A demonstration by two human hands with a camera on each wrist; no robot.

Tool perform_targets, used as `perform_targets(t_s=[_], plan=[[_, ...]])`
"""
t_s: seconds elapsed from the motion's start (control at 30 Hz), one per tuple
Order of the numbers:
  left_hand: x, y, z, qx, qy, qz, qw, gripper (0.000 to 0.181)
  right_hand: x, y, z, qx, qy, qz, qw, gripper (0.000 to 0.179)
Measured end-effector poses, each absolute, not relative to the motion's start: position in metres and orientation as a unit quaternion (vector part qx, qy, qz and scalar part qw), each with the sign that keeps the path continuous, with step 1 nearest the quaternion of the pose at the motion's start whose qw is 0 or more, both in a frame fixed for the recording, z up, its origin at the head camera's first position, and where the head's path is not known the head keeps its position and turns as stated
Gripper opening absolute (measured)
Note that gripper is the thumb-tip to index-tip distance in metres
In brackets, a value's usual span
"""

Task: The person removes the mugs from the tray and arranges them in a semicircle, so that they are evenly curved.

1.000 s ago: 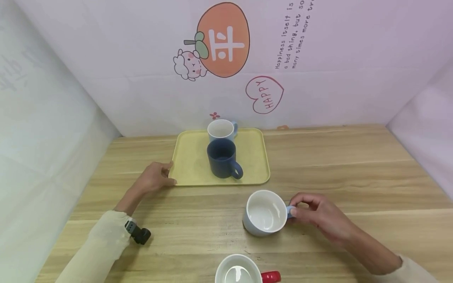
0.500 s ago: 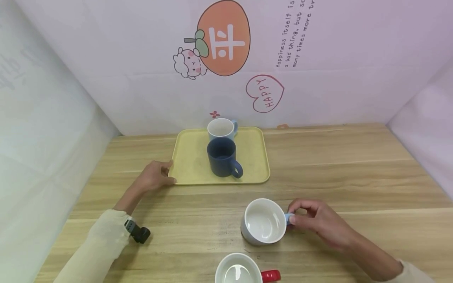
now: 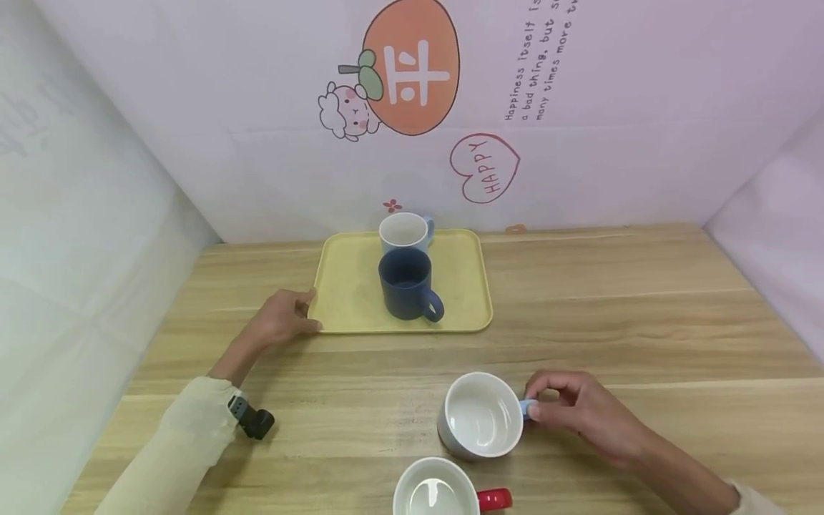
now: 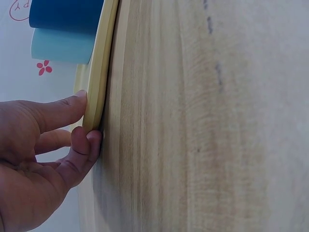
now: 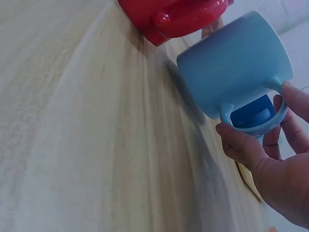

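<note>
My left hand (image 3: 281, 318) pinches the left front corner of the yellow tray (image 3: 347, 286), as the left wrist view also shows, with a thumb and curled fingers at its rim. On the tray stand a dark blue mug (image 3: 404, 290) and, partly hidden behind it, a light blue mug (image 3: 402, 247) with a white inside. My right hand (image 3: 589, 415) pinches the handle of another light blue mug (image 5: 236, 63), between thumb and fingers. Its white inside faces up in the head view. Whether its base touches the table I cannot tell; a shadow lies close beside it.
Just in front of the held mug stands a red mug (image 5: 174, 17) with a white inside, cut off by the head view's lower edge. A printed white cloth (image 3: 283, 172) rises behind the wooden table (image 3: 611, 300).
The right hand has brought the light blue mug toward the front of the table, closer to the red mug. My left hand and the tray stay put.
</note>
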State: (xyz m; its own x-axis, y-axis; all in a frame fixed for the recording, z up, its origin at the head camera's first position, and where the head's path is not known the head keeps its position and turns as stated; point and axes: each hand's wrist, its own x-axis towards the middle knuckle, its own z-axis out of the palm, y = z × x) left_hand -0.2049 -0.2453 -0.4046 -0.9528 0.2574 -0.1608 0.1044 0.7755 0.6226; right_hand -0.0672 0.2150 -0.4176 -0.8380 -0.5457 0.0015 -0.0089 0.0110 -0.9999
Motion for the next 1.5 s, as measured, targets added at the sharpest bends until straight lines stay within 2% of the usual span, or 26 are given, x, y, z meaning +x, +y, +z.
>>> perform_targets(t_s=[0.87, 1.5], plan=[[-0.207, -0.245, -0.405, 0.091, 0.935, 0.316, 0.129, 0.072, -0.059, 0.219, -0.428, -0.220, 0.642, -0.694, 0.242, 0.014], [-0.209, -0.244, -0.401, 0.104, 0.939, 0.302, 0.125, 0.072, -0.059, 0.217, -0.422, -0.199, 0.677, -0.666, 0.242, 0.009]])
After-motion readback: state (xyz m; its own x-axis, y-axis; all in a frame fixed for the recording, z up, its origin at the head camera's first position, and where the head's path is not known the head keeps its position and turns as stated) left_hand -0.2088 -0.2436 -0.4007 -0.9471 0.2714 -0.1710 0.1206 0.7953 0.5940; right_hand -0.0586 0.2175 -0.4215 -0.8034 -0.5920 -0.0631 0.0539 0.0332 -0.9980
